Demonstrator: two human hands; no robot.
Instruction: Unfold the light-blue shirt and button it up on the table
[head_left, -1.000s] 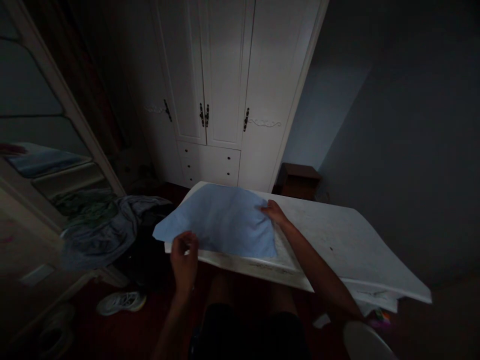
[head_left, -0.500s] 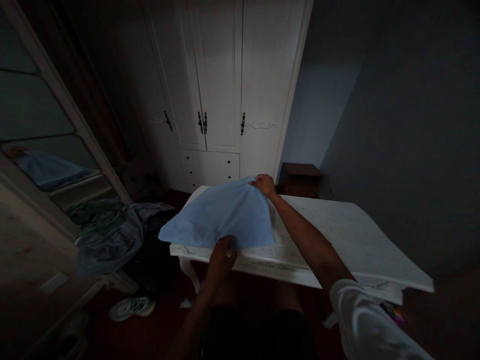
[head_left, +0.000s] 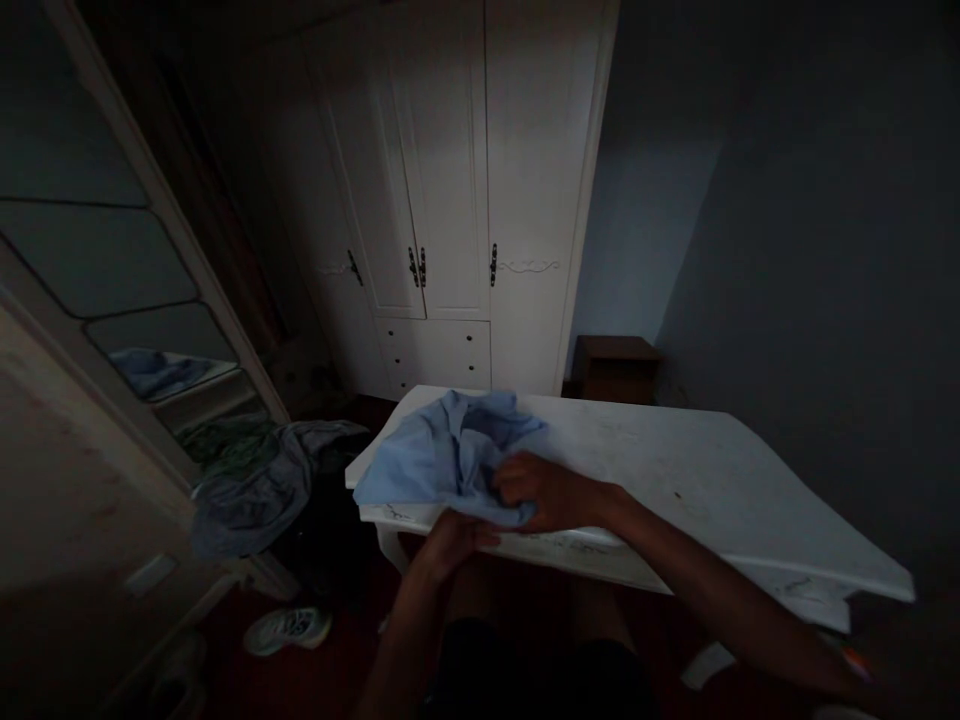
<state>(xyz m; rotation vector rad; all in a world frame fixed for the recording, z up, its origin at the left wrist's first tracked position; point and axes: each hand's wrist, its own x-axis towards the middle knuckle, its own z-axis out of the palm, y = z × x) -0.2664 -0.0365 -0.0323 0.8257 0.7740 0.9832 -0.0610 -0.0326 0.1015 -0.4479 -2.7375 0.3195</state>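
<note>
A light blue cloth (head_left: 442,450) lies bunched on the near left corner of a white table (head_left: 675,480). My right hand (head_left: 544,490) is closed on the cloth's near edge, fingers curled into the folds. Just below it, my left hand (head_left: 450,535) grips the same near edge at the table's front rim. The room is dim, so the fingertips are hard to make out.
A white wardrobe (head_left: 465,200) with dark handles stands behind the table. A heap of grey clothes (head_left: 255,480) lies to the left by a mirrored door (head_left: 112,290). A white shoe (head_left: 289,628) is on the dark floor. A brown nightstand (head_left: 619,365) sits at the back.
The cloth was spread and lifted by my right hand at its far edge. Now it is gathered into a bunch, and both hands have come together at its near edge.
</note>
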